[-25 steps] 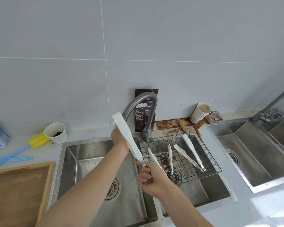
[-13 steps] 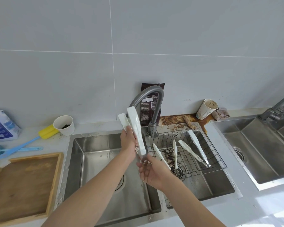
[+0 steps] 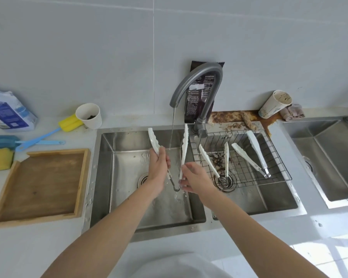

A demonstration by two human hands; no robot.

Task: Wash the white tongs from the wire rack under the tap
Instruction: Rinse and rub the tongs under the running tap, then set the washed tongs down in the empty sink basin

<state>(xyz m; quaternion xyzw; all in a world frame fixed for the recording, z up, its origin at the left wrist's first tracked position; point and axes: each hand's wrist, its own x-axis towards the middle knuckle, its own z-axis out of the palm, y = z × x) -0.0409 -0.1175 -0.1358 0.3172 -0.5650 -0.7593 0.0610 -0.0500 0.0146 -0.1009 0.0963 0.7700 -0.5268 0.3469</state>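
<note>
A pair of white tongs (image 3: 184,143) is spread into a V over the left sink basin (image 3: 125,177), hinge down. My left hand (image 3: 158,171) grips its left arm, and my right hand (image 3: 195,180) holds the right arm near the hinge. A thin stream of water falls from the grey tap (image 3: 197,91) between the two arms onto the hinge. To the right, the wire rack (image 3: 277,157) spans the middle basin and holds two more white tongs (image 3: 253,155).
A wooden tray (image 3: 40,187) lies on the counter at left, with sponges, a blue-handled brush (image 3: 38,139) and a paper cup (image 3: 89,116) behind it. A dirty cup (image 3: 275,104) and brown spill sit behind the rack. Another sink (image 3: 329,161) is at far right.
The tongs came down from beside the tap into the left basin and were spread open. Water now runs from the tap. The view tilted down.
</note>
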